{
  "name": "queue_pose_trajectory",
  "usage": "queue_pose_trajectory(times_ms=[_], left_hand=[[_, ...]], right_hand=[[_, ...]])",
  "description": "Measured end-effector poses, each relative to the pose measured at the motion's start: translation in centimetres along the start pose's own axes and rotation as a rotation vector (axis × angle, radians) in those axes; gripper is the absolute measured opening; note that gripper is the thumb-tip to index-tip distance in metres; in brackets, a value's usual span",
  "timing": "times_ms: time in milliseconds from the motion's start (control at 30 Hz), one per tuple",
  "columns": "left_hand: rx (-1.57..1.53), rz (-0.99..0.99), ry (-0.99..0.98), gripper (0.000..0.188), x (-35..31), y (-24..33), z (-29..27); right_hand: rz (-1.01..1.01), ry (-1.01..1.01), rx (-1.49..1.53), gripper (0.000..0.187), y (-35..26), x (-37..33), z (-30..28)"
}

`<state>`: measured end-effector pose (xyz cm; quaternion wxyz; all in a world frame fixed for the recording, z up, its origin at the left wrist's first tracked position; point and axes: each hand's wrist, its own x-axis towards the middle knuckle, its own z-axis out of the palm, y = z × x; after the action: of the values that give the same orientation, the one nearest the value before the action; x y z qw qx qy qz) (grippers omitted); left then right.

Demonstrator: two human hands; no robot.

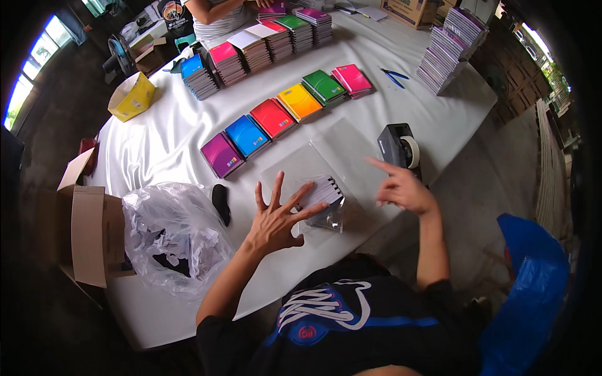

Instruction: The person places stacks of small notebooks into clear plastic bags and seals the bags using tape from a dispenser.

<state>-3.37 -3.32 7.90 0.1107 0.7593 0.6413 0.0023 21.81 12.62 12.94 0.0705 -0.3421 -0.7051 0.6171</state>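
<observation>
My left hand (273, 220) is spread wide, its fingertips resting over a spiral-bound notebook (321, 192) in a clear plastic bag (337, 220). The notebook's page edges and black coil face up; how many notebooks are inside I cannot tell. My right hand (406, 190) is raised beside the tape dispenser (390, 136), index finger stretched out and the other fingers partly curled, slightly blurred. Nothing shows in its grip. A roll of tape (410, 152) sits in the black dispenser. Under the bag lies a flat clear plastic sheet (338, 150).
Beyond my hands, several coloured notebooks (272, 118) form a diagonal row, with stacks (253, 47) behind them. Blue-handled pliers (395, 78) and a tall notebook stack (450, 50) stand right. Leftward are a plastic bag of scraps (179, 241), a carton (94, 232) and a yellow box (133, 97). Another person (216, 19) stands opposite.
</observation>
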Motion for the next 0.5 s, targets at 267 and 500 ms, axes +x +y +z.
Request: queue_pose_trajectory(times_ms=[267,500], left_hand=[[0.005,0.035,0.007,0.102,0.6,0.1,-0.6],[-0.08,0.02,0.352,0.083,0.4,-0.4,4.4]], right_hand=[[-0.138,0.029,-1.053,0.095,-2.4,10.3,7.0],[-0.229,-0.252,-0.511,0.071,0.1,8.9,-0.5]])
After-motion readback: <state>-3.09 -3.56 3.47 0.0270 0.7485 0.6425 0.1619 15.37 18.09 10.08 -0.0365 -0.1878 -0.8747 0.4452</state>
